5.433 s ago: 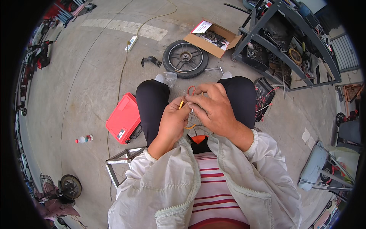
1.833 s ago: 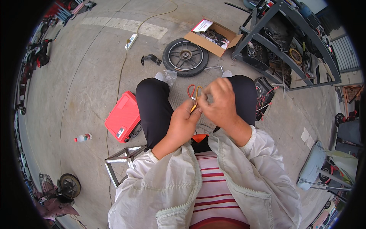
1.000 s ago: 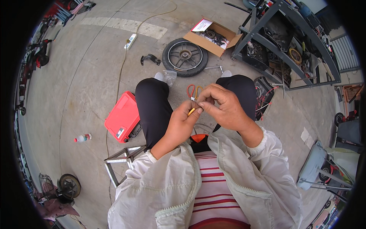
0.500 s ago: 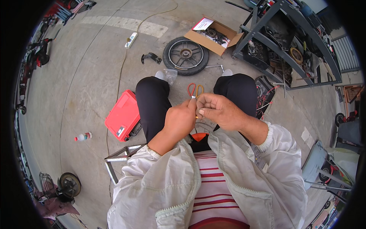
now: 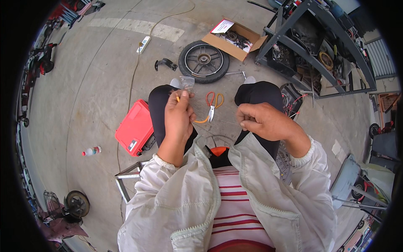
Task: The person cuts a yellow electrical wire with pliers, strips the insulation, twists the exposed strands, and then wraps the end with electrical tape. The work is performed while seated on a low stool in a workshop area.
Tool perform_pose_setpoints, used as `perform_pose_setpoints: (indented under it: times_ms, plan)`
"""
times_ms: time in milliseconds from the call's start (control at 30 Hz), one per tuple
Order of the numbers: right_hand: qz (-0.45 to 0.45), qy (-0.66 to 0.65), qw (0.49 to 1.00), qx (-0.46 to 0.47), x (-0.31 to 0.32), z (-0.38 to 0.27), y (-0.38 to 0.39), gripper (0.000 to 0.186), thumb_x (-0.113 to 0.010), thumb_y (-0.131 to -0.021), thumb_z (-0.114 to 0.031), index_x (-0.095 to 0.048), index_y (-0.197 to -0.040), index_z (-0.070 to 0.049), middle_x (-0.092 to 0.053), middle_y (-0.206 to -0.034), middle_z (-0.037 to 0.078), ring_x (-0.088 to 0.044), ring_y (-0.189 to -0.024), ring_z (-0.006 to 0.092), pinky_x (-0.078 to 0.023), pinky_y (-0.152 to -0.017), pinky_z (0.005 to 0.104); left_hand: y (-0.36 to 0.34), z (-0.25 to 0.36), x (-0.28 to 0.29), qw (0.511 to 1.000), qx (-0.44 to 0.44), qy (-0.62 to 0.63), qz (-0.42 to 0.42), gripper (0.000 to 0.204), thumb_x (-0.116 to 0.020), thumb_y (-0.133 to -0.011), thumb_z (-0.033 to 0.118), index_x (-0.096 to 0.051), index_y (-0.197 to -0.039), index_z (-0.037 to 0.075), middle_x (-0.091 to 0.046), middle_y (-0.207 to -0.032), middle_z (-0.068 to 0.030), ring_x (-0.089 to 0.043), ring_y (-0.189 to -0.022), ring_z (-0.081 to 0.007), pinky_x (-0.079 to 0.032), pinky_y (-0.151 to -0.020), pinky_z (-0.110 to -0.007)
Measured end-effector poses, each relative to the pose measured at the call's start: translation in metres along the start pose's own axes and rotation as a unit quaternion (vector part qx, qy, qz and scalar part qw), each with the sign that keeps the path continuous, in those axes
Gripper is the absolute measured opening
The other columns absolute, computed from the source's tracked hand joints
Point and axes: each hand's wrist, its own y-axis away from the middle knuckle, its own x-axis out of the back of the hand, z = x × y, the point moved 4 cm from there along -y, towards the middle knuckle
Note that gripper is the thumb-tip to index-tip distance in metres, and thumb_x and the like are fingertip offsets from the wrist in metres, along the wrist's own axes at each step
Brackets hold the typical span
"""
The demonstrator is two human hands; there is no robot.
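My left hand [image 5: 178,115] is raised near my left knee, fingers closed on a thin yellow cable [image 5: 200,120], which hangs in a curve toward my middle. Just right of it are scissors [image 5: 212,111] with red and yellow looped handles and silver blades, between my legs and apart from both hands. My right hand [image 5: 264,122] is by my right knee, fingers curled with the thumb near the index finger; whatever it may hold is too small to make out.
A red case [image 5: 132,124] and bottle [image 5: 91,150] lie left; a metal frame [image 5: 124,180] is lower left. Ahead are a wheel [image 5: 203,62], open carton [image 5: 233,40], black bracket [image 5: 166,64] and power strip [image 5: 143,44]. A cluttered steel rack [image 5: 302,63] stands right.
My hands, together around the cable and scissors earlier, have separated: the left moved up-left with the cable, the right moved right. The scissors' blades now show fully.
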Motion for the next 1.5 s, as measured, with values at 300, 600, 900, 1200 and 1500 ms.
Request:
perform_pose_setpoints:
  times_ms: [300, 600, 900, 1200, 1500]
  plan:
    - [0.264, -0.011, 0.964, 0.044, -0.015, -0.013, -0.029, 0.013, -0.064, -0.087, -0.010, -0.062, -0.099, -0.003, -0.060, -0.089, 0.014, -0.064, -0.081, 0.0311, -0.050, -0.071, 0.0391, 0.030, -0.022, -0.040, 0.984, 0.092, 0.029, -0.150, 0.016, -0.054, -0.103, 0.021, -0.052, -0.101, 0.005, -0.068, -0.097, -0.0110, -0.061, -0.057, -0.0103, -0.045, -0.042, -0.022]
    - [0.368, -0.010, 0.928, 0.048, -0.028, -0.008, -0.035, 0.011, -0.064, -0.087, -0.009, -0.064, -0.098, -0.006, -0.059, -0.095, 0.011, -0.063, -0.086, 0.0290, -0.051, -0.073, 0.0382, 0.039, -0.016, -0.048, 0.986, 0.108, 0.047, -0.120, 0.011, -0.057, -0.102, 0.018, -0.053, -0.101, 0.007, -0.054, -0.078, 0.0004, -0.046, -0.054, -0.0054, -0.034, -0.040, -0.019]
    - [0.379, -0.011, 0.924, 0.047, -0.023, -0.014, -0.030, 0.018, -0.069, -0.084, -0.011, -0.067, -0.101, -0.007, -0.058, -0.096, 0.009, -0.061, -0.089, 0.0267, -0.050, -0.079, 0.0378, 0.033, -0.020, -0.029, 0.982, 0.061, -0.086, -0.160, 0.010, -0.062, -0.098, 0.015, -0.060, -0.096, 0.006, -0.051, -0.078, 0.0050, -0.040, -0.064, -0.0022, -0.034, -0.052, -0.021]
    - [0.326, 0.131, 0.928, 0.123, -0.031, -0.034, -0.036, 0.023, -0.073, -0.081, -0.013, -0.073, -0.103, -0.009, -0.060, -0.099, 0.009, -0.056, -0.096, 0.0275, -0.048, -0.085, 0.0382, 0.039, -0.017, -0.030, 0.965, 0.014, -0.198, -0.172, 0.016, -0.056, -0.097, 0.006, -0.062, -0.111, 0.001, -0.059, -0.091, 0.0010, -0.050, -0.080, -0.0043, -0.040, -0.070, -0.022]
    - [0.358, 0.159, 0.912, 0.123, -0.033, -0.035, -0.036, 0.012, -0.074, -0.078, -0.009, -0.069, -0.088, -0.006, -0.061, -0.094, 0.008, -0.057, -0.092, 0.0290, -0.048, -0.081, 0.0395, 0.036, -0.023, -0.024, 0.969, 0.009, -0.168, -0.179, 0.007, -0.057, -0.097, 0.006, -0.061, -0.098, 0.000, -0.060, -0.088, 0.0012, -0.051, -0.080, -0.0046, -0.043, -0.071, -0.022]
